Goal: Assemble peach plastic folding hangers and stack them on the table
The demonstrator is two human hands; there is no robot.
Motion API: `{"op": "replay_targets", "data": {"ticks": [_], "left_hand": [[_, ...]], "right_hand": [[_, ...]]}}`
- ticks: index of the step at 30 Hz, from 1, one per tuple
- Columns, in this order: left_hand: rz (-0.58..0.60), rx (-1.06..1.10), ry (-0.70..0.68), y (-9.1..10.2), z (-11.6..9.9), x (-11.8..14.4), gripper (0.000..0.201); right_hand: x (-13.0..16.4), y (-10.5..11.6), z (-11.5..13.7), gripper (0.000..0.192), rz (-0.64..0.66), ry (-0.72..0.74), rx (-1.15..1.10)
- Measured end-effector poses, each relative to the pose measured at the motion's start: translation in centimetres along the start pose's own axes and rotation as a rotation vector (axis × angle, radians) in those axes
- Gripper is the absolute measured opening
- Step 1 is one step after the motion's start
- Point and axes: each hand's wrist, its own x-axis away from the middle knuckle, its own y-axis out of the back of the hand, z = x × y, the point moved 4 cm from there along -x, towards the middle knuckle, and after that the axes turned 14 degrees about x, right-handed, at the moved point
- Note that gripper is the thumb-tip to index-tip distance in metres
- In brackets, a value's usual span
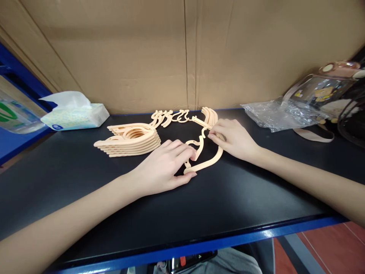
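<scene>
Left hand (164, 169) and right hand (232, 139) — fingers pinch the hanger (203, 161) between them.

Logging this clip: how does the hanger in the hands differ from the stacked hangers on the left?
The single hanger lies alone on the black table, gripped by the left hand and right hand; the hanger stack sits untouched. The single hanger looks spread open, while the hanger stack is several layers, folded compact. Both are the same peach plastic.

Tissue pack (75, 114) far left, crinkled clear plastic bag (273, 114) right, cardboard wall (182, 53) behind.
</scene>
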Motion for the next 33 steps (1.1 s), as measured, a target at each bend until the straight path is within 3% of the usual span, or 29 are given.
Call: {"op": "replay_targets", "data": {"ticks": [15, 33], "left_hand": [[0.046, 0.015, -0.068, -0.06, -0.67, -0.11, 0.008], [0.044, -0.018, -0.106, -0.25, -0.42, -0.10, 0.018]], "right_hand": [[0.02, -0.17, -0.04, 0.019, 0.022, 0.002, 0.037], [0.00, -0.43, 0.17, 0.018, 0.039, 0.071, 0.006]]}}
